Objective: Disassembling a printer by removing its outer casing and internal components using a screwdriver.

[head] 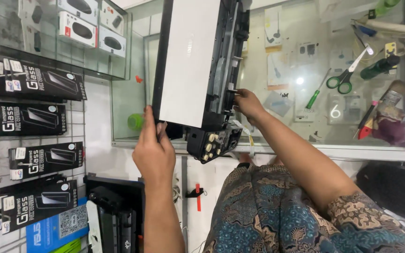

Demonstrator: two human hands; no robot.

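Gripping the near left corner of a printer's scanner unit [198, 70], left hand [154, 152] with fingers curled shut around the black edge beside the white pad. Standing on end over the glass counter [305, 140], long axis running away from the body. Pinching into the exposed mechanism on the right side, right hand [248, 104], fingertips closed on a small part, too small to identify. Farther right, green-handled scissors [345, 77].

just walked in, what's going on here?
A person is holding a black printer chassis with a white panel tilted up on edge over a glass display counter. The left hand grips its lower edge; the right hand reaches into the exposed mechanism on its side. Green-handled scissors and a green screwdriver lie on the counter, untouched.
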